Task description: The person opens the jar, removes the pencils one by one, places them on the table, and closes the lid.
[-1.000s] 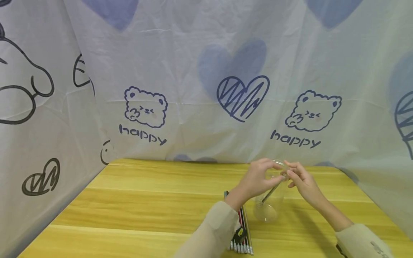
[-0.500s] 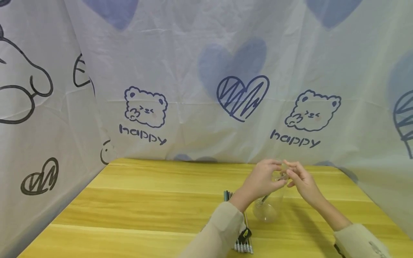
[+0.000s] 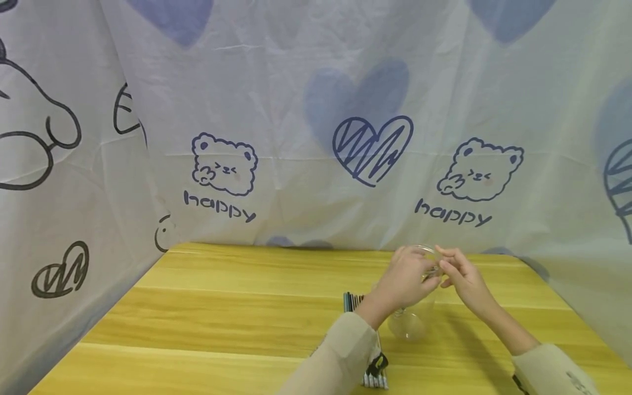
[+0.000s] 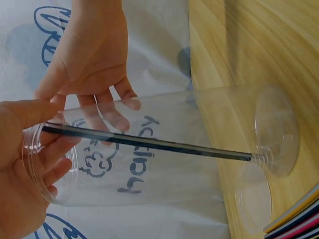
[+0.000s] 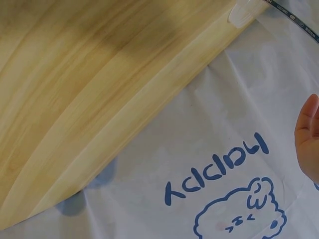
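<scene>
A tall clear plastic jar (image 3: 425, 307) leans with its base low and its mouth between both hands. Inside lies one dark pencil (image 4: 159, 145), slanting from the base to the mouth, its metal eraser end down. My left hand (image 3: 408, 277) wraps the mouth of the jar; its thumb is at the near rim and its fingers show through the plastic by the pencil's upper end. Opposite it, my right hand (image 3: 465, 281) holds the rim with thumb and fingers, several fingertips lying behind the wall in the left wrist view.
Several pencils (image 3: 375, 379) lie side by side on the wood-grain table (image 3: 197, 318), partly under the left sleeve (image 3: 340, 340). A clear round shape (image 4: 254, 199) shows near the jar's base. A printed white cloth (image 3: 296, 181) hangs behind and at the left.
My left hand has shifted right and its forearm now covers more of the jar and pencil in the head view. The right hand and the jar stay almost where they were.
</scene>
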